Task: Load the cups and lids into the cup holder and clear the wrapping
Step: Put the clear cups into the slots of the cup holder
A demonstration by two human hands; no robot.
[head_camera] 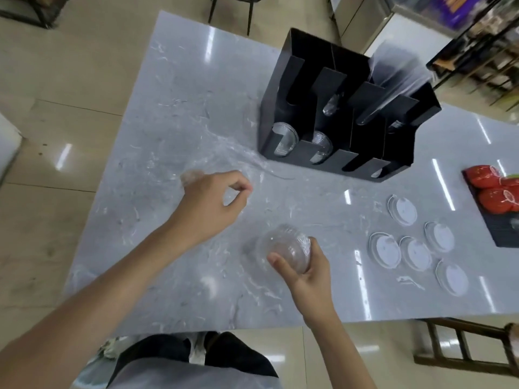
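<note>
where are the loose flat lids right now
In the head view, five flat lids lie on the marble table at the right, in front of the black cup holder and right of the right hand.

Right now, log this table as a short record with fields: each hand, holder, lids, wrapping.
left hand: fingers pinching the clear wrapping
right hand: holds a stack of clear dome lids above the table
cup holder: black, upright, clear items in several slots
flat lids: five, lying loose to the right of the hands
wrapping: crumpled on the table beside the holder
</note>
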